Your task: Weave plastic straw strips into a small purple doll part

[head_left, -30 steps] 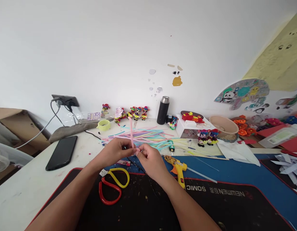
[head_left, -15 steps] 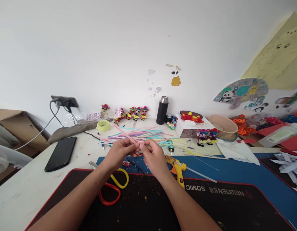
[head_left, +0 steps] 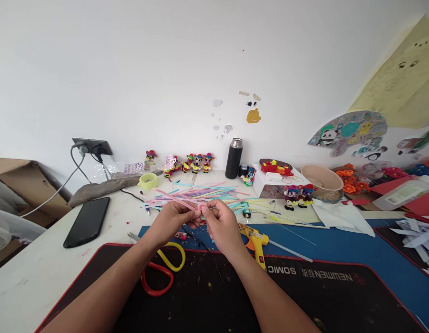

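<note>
A pink pipe cleaner (head_left: pixel 177 200) is pinched between both hands at the middle of the desk, its end near the fingertips coiled small and its free length pointing up and left. My left hand (head_left: pixel 176 219) closes thumb and fingers on it from the left. My right hand (head_left: pixel 221 226) grips the coiled end, thumb on top; the fingers partly hide the coil. Behind the hands lies a loose pile of pastel pipe cleaners (head_left: pixel 214 192). Scissors with one yellow and one red handle (head_left: pixel 158 292) lie under my left forearm. Right of my right hand is a yellow glue gun (head_left: pixel 258 241) with a glue stick.
A black desk mat (head_left: pixel 304 300) covers the front. A phone (head_left: pixel 87 222) lies left, near a roll of tape (head_left: pixel 148 181). A black thermos (head_left: pixel 234 159) and several small figurines (head_left: pixel 197 163) stand by the wall. A white box (head_left: pixel 270 185) and a round bowl (head_left: pixel 321 179) are right.
The pink pipe cleaner has swung from upright to slanting left and lower. My hands have drawn closer together and stay pinched on it. The view has shifted slightly.
</note>
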`<action>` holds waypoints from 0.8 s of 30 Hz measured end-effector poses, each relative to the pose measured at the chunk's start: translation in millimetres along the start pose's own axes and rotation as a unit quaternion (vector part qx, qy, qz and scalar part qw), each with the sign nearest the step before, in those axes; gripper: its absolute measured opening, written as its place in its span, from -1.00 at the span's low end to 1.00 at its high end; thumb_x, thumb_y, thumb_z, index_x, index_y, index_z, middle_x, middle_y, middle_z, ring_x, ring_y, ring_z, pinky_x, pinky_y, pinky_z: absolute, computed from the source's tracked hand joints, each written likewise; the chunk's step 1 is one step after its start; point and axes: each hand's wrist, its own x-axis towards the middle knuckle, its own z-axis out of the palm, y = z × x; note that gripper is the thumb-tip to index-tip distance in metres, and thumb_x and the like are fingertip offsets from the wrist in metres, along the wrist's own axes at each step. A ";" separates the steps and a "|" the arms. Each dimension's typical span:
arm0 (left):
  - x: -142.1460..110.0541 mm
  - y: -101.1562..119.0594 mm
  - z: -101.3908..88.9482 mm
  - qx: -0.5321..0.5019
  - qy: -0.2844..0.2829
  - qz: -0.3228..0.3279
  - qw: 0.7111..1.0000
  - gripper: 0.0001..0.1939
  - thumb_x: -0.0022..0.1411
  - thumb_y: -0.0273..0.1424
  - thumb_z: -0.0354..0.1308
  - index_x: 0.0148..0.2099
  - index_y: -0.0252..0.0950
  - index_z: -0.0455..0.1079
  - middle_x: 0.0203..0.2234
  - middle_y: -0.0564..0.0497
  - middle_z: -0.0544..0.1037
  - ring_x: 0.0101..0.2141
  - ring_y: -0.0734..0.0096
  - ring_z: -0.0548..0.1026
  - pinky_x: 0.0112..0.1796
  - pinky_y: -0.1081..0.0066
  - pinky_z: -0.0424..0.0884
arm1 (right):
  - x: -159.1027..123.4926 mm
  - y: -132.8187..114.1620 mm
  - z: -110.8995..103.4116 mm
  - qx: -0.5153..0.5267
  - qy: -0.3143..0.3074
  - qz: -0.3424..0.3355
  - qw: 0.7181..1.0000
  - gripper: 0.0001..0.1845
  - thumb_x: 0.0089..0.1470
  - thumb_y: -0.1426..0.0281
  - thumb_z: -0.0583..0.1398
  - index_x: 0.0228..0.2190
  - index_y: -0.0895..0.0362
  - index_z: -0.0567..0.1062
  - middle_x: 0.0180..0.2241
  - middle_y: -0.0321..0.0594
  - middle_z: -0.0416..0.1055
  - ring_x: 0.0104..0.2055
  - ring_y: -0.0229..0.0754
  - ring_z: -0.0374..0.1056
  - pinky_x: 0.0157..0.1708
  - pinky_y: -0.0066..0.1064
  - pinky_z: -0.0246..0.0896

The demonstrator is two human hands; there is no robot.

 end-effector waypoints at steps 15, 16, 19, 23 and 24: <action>-5.6 10.5 -16.1 0.131 0.032 0.041 0.990 -0.64 0.08 -0.09 0.41 -0.33 -0.32 0.65 -0.51 -0.03 0.63 -0.46 0.33 0.53 -0.39 0.41 0.48 | -2.4 -0.4 -1.4 -0.136 -0.021 -0.045 0.990 -0.79 0.28 0.21 0.17 -0.36 0.05 0.37 -0.66 -0.48 0.17 -0.64 -0.30 -0.02 -0.61 -0.44 -0.19; -6.6 11.8 -16.6 0.136 0.023 0.040 0.990 -0.65 0.09 -0.09 0.41 -0.33 -0.32 0.64 -0.51 -0.02 0.62 -0.46 0.33 0.52 -0.38 0.42 0.48 | -2.6 -0.1 -1.4 -0.152 -0.022 -0.050 0.987 -0.80 0.27 0.23 0.17 -0.36 0.05 0.38 -0.66 -0.47 0.18 -0.64 -0.29 -0.01 -0.61 -0.44 -0.18; -8.4 14.2 -17.7 0.166 0.012 0.032 0.986 -0.68 0.12 -0.12 0.39 -0.31 -0.31 0.64 -0.50 -0.01 0.62 -0.45 0.34 0.52 -0.39 0.44 0.44 | -2.7 1.5 -1.1 -0.187 -0.027 -0.054 0.980 -0.82 0.27 0.26 0.16 -0.35 0.06 0.41 -0.66 -0.46 0.20 -0.63 -0.27 0.03 -0.60 -0.43 -0.17; -6.0 10.8 -13.1 0.124 0.022 0.025 0.992 -0.70 0.09 -0.16 0.43 -0.31 -0.32 0.62 -0.49 -0.01 0.63 -0.45 0.35 0.53 -0.39 0.45 0.44 | -1.9 3.3 -0.5 -0.167 -0.022 -0.045 0.985 -0.82 0.27 0.24 0.17 -0.34 0.05 0.41 -0.66 -0.45 0.23 -0.64 -0.28 0.05 -0.60 -0.44 -0.13; -4.8 8.8 -10.2 0.091 0.027 0.023 0.995 -0.70 0.07 -0.16 0.44 -0.33 -0.32 0.61 -0.51 0.00 0.62 -0.46 0.35 0.53 -0.39 0.45 0.45 | -1.7 3.3 -0.4 -0.151 -0.019 -0.040 0.988 -0.81 0.27 0.23 0.17 -0.34 0.05 0.40 -0.66 -0.45 0.24 -0.64 -0.28 0.05 -0.61 -0.44 -0.12</action>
